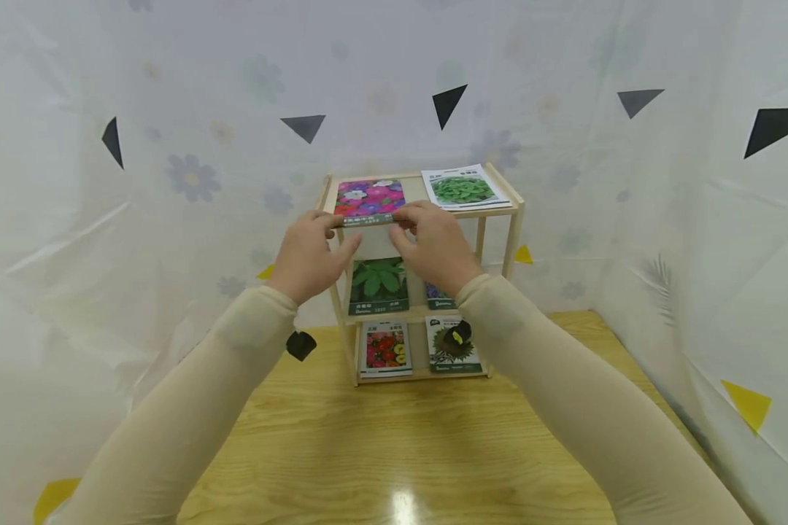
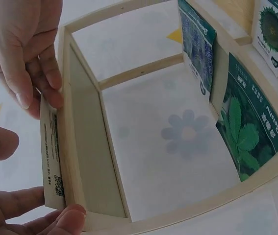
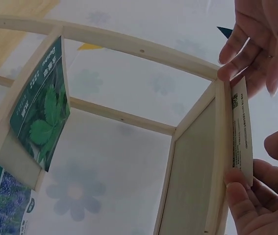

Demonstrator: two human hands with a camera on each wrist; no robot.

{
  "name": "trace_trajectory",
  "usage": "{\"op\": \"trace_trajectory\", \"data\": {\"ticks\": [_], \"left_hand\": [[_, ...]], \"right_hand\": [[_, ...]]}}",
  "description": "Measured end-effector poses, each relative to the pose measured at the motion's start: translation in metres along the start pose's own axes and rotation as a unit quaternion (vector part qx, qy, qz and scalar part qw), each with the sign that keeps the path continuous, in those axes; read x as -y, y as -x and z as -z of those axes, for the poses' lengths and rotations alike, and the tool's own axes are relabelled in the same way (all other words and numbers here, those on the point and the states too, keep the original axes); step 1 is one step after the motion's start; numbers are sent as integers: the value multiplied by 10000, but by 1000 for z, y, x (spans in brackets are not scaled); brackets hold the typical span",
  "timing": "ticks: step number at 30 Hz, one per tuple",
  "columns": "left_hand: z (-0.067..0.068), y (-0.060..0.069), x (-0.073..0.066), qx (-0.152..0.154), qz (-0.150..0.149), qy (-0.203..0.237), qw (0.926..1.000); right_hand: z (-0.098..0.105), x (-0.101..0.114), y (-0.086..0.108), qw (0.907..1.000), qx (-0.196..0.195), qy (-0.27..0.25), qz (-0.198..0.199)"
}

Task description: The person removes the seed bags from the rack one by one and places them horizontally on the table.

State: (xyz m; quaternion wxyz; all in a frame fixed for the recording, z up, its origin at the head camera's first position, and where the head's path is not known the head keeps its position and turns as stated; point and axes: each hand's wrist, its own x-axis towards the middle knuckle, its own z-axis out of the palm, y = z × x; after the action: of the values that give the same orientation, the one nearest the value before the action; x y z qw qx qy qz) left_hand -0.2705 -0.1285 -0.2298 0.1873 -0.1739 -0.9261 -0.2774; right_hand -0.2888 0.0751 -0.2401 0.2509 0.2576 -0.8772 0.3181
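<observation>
With thumbs of the left hand [image 1: 311, 251] and right hand [image 1: 433, 240] spread clear and fingers touching its near corners, the pink-flower packet [image 1: 371, 195], left on the top shelf [image 1: 415, 191], is best squared by light, even pressure from both sides.

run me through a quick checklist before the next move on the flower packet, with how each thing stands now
1. Left hand on the left front corner of the flower packet: ok.
2. Right hand on its right front corner: ok.
3. Front edge inside the front rail of the top shelf: not ok, it sticks out past it.
4. Gap to the white packet beside it: ok, they lie apart.
5. Back of the flower packet flat on the shelf: cannot tell.
6. Leaf packet below clear of both hands: ok, neither touches it.
</observation>
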Motion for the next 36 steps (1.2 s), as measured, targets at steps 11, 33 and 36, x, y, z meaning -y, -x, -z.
{"op": "trace_trajectory", "data": {"ticks": [11,33,36], "left_hand": [[2,9,-2,-300,143,649,9973],[2,4,-1,329,1608,2678,9494],[2,2,0,355,1734,2854,9419]], "right_hand": [[5,0,7,9974,-505,-510,-63],[5,-4,31,9892,-1134,-555,746],[6,-5,34,9850,-1276,-573,1014]]}}
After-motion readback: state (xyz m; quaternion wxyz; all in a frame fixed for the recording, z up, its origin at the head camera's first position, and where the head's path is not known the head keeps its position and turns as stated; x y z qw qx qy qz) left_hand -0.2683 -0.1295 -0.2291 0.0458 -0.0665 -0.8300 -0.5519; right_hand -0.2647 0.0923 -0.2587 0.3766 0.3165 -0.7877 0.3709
